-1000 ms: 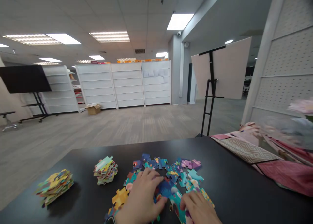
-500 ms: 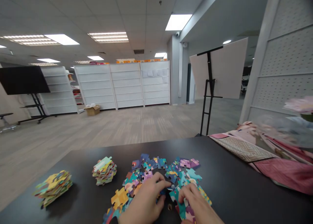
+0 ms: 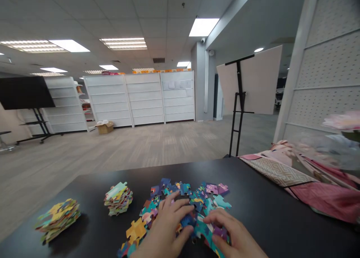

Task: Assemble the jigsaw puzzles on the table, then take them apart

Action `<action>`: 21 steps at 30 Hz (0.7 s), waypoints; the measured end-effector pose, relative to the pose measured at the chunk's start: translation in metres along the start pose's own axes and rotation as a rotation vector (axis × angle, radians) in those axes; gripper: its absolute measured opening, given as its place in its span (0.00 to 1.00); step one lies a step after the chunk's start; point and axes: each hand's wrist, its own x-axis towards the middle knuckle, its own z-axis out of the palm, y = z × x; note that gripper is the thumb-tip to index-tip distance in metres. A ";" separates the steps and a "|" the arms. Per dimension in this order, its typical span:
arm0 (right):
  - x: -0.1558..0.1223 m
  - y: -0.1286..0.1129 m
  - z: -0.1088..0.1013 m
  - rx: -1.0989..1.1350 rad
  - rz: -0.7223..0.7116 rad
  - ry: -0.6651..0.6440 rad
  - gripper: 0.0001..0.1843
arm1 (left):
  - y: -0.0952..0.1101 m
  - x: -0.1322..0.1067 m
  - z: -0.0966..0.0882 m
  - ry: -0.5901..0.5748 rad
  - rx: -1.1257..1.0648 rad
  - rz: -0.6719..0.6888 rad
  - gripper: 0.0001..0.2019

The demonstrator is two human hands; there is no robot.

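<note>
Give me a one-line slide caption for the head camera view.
Left hand and right hand rest on jigsaw puzzle pieces on a black table beside two piles of pieces.

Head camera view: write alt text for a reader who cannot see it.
The left hand and right hand rest on loose, colourful jigsaw puzzle pieces spread on a black table. A stack of puzzle pieces and a second stack sit to their left, a pink patterned cloth lies to the right, and white shelving units stand beyond.
</note>
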 end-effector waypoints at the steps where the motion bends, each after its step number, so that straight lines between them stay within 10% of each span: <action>1: 0.001 -0.003 0.002 0.046 -0.009 -0.022 0.12 | 0.001 0.000 0.002 -0.002 -0.048 -0.023 0.23; 7: 0.008 -0.003 0.003 0.201 0.040 0.028 0.09 | 0.000 0.001 0.002 0.029 -0.190 -0.152 0.13; 16: 0.011 0.021 0.001 -0.404 0.002 0.184 0.30 | -0.006 -0.025 -0.056 0.005 0.095 -0.162 0.17; 21: 0.004 0.019 0.013 -0.566 -0.036 -0.107 0.41 | -0.045 -0.065 -0.063 -0.407 0.308 -0.525 0.59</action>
